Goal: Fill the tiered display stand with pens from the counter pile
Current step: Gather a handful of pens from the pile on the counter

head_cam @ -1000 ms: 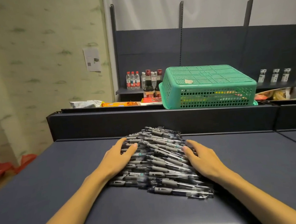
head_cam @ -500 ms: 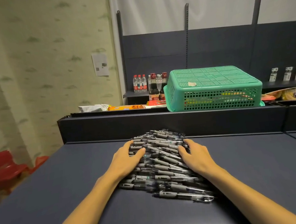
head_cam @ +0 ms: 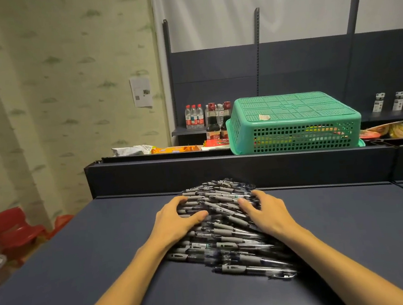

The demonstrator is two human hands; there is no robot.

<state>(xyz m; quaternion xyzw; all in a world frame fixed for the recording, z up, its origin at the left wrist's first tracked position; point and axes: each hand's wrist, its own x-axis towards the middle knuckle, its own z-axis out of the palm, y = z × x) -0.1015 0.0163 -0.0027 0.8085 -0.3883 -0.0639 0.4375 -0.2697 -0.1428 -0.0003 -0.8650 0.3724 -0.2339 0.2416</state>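
Pens (head_cam: 223,226), grey-gripped with clear barrels, lie in one heaped pile on the dark blue desk (head_cam: 87,256), centre of view, the pile running from its far end at 12 o'clock, near the raised back ledge (head_cam: 222,170), toward its near end at 5 o'clock, where a few single pens trail off flat on the surface.

Left hand (head_cam: 177,218) rests on the pile's 9 o'clock flank, palm down, fingers (head_cam: 180,200) curled over the upper pens, thumb lying across the top. Right hand (head_cam: 267,211) sits on the 3 o'clock flank, mirrored, its fingers bent and pressing into the pens. Both hands cup the heap from opposite sides; whether any pen is fully enclosed cannot be told. Both forearms are bare and enter from 6 o'clock.

Beyond the ledge at 1 o'clock: a green perforated basket (head_cam: 293,121), upside down, with packaged goods visible through its side wall. At 12 o'clock, left of the basket, bottles (head_cam: 207,117) with red caps stand on a low shelf, snack packets (head_cam: 168,148) just in front. Three small white-labelled items (head_cam: 398,101) stand at 2 o'clock. Red plastic chairs (head_cam: 10,227) sit at 9 o'clock on the floor. A paper notice (head_cam: 141,91) is fixed to the wall at 11 o'clock.
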